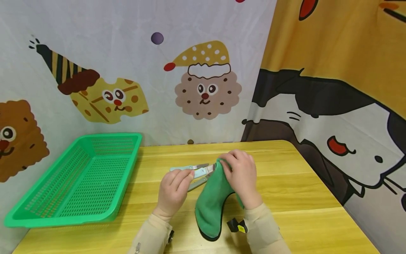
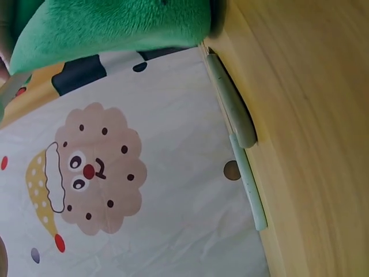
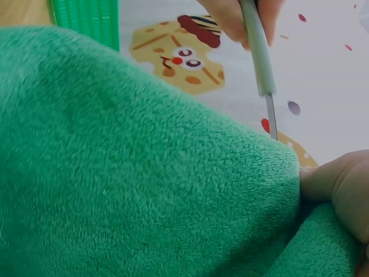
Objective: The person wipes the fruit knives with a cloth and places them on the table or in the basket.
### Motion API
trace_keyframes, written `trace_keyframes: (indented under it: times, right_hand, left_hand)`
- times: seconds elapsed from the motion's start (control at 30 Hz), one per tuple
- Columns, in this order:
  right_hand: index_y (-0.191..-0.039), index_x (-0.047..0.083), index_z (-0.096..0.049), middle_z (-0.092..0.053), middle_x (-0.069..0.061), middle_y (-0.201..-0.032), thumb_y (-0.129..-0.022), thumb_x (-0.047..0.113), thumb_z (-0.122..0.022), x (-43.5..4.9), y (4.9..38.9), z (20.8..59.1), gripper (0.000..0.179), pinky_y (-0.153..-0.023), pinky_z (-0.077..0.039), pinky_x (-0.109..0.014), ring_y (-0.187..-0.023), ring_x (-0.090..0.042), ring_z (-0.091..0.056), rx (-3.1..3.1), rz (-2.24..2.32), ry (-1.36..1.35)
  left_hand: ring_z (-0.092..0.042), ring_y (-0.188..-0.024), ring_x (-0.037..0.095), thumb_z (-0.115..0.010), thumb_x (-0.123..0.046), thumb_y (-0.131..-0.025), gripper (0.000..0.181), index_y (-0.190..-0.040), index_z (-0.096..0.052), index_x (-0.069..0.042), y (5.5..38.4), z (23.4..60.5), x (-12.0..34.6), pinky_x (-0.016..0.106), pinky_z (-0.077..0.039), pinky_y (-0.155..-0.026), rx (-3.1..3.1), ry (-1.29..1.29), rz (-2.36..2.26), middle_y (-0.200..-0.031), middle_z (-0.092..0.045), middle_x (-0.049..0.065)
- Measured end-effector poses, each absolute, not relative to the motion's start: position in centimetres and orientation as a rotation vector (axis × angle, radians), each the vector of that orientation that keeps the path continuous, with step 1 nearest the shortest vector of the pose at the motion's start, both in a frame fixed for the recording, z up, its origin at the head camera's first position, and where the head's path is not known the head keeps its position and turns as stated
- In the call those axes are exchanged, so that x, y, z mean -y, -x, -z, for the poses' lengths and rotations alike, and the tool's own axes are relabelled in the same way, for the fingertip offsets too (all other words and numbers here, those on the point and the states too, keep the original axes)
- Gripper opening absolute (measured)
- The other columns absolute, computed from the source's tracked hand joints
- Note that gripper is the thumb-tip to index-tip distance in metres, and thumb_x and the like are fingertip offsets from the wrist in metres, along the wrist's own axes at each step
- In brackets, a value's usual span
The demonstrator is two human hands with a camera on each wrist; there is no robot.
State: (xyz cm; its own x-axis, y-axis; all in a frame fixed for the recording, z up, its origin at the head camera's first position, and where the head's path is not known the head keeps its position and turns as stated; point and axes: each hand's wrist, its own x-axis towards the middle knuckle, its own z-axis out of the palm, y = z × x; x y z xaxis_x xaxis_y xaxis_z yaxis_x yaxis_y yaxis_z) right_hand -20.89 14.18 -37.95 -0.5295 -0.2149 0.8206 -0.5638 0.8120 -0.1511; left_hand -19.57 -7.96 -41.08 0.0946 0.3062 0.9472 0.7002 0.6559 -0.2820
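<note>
In the head view, my left hand (image 1: 173, 188) pinches the light blue handle of a small knife (image 1: 200, 172); its metal blade points right, toward a green fleecy cloth (image 1: 211, 204). My right hand (image 1: 241, 173) holds that cloth up by its top edge, and it hangs in a curve with black trim along the bottom. In the right wrist view, the lower end of the knife's blade (image 3: 272, 118) passes behind the cloth (image 3: 144, 156); whether they touch I cannot tell. Behind the hands, a light blue-handled utensil (image 1: 181, 168) and a grey-green-handled one (image 1: 197, 183) lie on the table.
To the left on the wooden table (image 1: 301, 190) stands a green perforated plastic basket (image 1: 118, 201) with nothing in it. A curtain (image 1: 127, 53) printed with cartoons hangs behind the table. By the right cuff is a black object (image 1: 233, 224) with a yellow mark.
</note>
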Motion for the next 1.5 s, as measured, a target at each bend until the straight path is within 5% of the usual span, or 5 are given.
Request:
trace_keyframes:
  times: [0.53, 0.87, 1.07, 1.5]
  right_hand:
    - [-0.096, 0.008, -0.077, -0.068, -0.011, -0.092, -0.083, 0.007, -0.08, -16.9, 21.1, 36.7, 0.013, -0.074, -0.049, -0.048, -0.084, -0.033, -0.064, 2.123, -0.712, -0.497]
    - [-0.098, 0.003, -0.077, -0.068, -0.012, -0.094, -0.089, 0.001, -0.073, -20.7, 21.6, 32.5, 0.01, -0.075, -0.04, -0.022, -0.089, -0.025, -0.06, 1.965, -0.943, -0.391]
    - [-0.098, 0.0, -0.077, -0.07, -0.016, -0.094, -0.088, 0.004, -0.074, -23.5, 22.1, 30.6, 0.011, -0.078, -0.036, -0.015, -0.091, -0.029, -0.06, 1.892, -0.869, -0.211]
    - [-0.105, 0.0, -0.074, -0.067, -0.022, -0.1, -0.094, 0.011, -0.067, -28.6, 24.9, 33.0, 0.017, -0.08, -0.045, -0.055, -0.095, -0.04, -0.059, 2.004, -0.651, 0.013]
  left_hand:
    - [-0.061, -0.069, 0.027, -0.054, 0.002, -0.096, 0.015, -0.089, -0.068, 0.004, 19.7, 41.4, 9.6, 0.035, -0.051, -0.06, 1.566, 0.753, 0.494, -0.088, -0.068, 0.012]
    - [-0.063, -0.075, 0.031, -0.054, -0.003, -0.098, 0.016, -0.093, -0.066, 0.005, 19.2, 41.8, 11.2, 0.039, -0.052, -0.064, 1.658, 0.683, 0.576, -0.091, -0.068, 0.015]
    - [-0.062, -0.074, 0.033, -0.059, 0.004, -0.086, 0.014, -0.097, -0.067, 0.006, 18.5, 41.2, 12.5, 0.04, -0.049, -0.067, 1.721, 0.65, 0.644, -0.09, -0.068, 0.017]
    - [-0.06, -0.077, 0.035, -0.072, 0.015, -0.077, 0.025, -0.099, -0.066, 0.007, 16.7, 38.8, 16.0, 0.037, -0.043, -0.072, 1.874, 0.506, 0.73, -0.088, -0.068, 0.017]
